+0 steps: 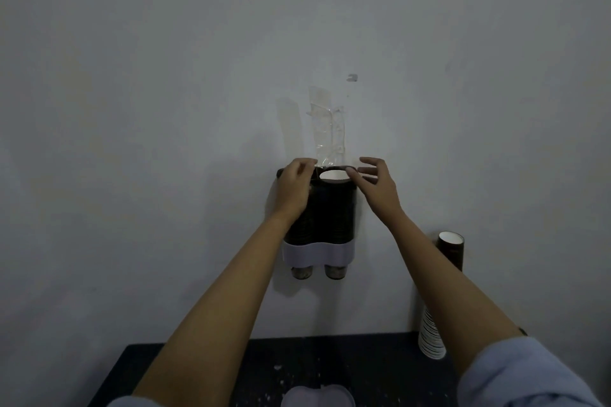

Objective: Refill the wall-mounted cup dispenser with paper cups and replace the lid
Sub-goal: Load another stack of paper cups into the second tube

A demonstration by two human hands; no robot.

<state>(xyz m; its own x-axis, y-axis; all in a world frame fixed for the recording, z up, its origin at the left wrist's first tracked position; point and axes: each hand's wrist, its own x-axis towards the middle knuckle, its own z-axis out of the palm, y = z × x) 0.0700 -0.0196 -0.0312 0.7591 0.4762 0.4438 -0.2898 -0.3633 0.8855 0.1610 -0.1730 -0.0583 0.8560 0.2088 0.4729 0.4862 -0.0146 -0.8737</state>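
Note:
The cup dispenser (334, 208) hangs on the wall, with a dark see-through body and a pale band at its bottom. Stacked paper cups fill it; the white inside of the top cup (334, 175) shows at the open right tube. An empty clear plastic sleeve (327, 129) stands upright out of that tube. My left hand (294, 188) is at the dispenser's top left, its fingertips pinched on the sleeve's lower edge. My right hand (377, 185) hovers at the top right with fingers spread and the thumb near the rim. The pale lid (317, 395) lies on the dark table below.
The dark table (198, 370) runs along the wall under the dispenser. At its right stand a stack of dark paper cups (451, 249) and a white striped cup stack (431, 337), partly behind my right forearm. Two cup bottoms poke out under the dispenser.

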